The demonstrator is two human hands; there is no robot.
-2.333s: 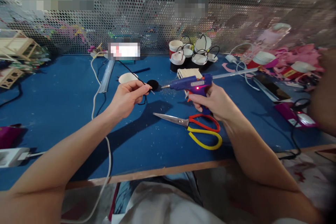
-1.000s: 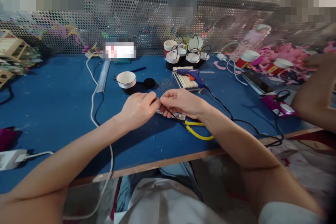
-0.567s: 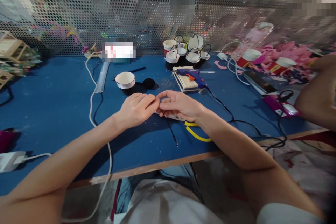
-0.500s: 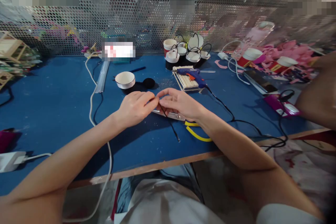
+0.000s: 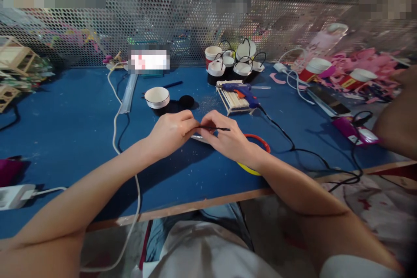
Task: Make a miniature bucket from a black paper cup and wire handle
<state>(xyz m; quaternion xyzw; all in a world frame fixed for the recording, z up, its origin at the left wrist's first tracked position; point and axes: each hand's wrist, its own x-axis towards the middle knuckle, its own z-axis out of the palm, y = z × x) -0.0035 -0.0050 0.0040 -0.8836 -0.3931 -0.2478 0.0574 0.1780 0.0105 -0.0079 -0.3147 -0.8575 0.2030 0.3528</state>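
A thin black cord (image 5: 215, 128) runs between my two hands over the blue table. My left hand (image 5: 174, 132) pinches it at one end, fingers pressed together. Thumb and fingers of my right hand (image 5: 224, 137) close on it too, and its loose end sticks out to the right across that hand. Under my hands lies a pale, flat object (image 5: 199, 139), mostly hidden. Beyond my left hand stands a black and white paper cup (image 5: 157, 97), with a round black piece (image 5: 186, 101) beside it. Red (image 5: 260, 141) and yellow bands (image 5: 249, 168) lie by my right wrist.
A blue glue gun (image 5: 243, 92) rests on a small rack of wooden sticks (image 5: 232, 100). Several cups with black handles (image 5: 243, 68) stand behind it. A white cable (image 5: 115, 134) crosses the left side. At right are a phone (image 5: 329, 100) and another person's arm (image 5: 395, 117).
The black cord hung down toward the table before; now it lies level, its free end pointing right. My right hand has turned slightly, and more of the red band shows.
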